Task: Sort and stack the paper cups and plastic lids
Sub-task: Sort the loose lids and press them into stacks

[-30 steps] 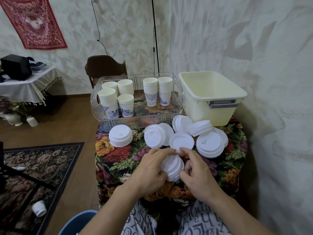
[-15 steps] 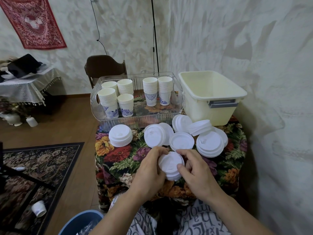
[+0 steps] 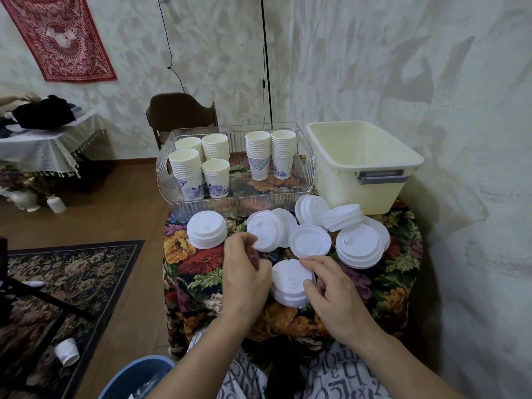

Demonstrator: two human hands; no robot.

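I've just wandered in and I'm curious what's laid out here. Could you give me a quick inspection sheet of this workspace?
Surface: small table under a floral cloth.
Job's things: six cup stacks in a clear tray; lid stacks in front of the tray; one lid stack between both hands.
Clutter: empty cream tub on the table.
Grippers: left hand beside the stack, fingers curled; right hand, fingers on the stack's rim.
Cables: two black cords hang down the wall.
Surroundings: chair, rug, stray cup on the rug, blue bucket.
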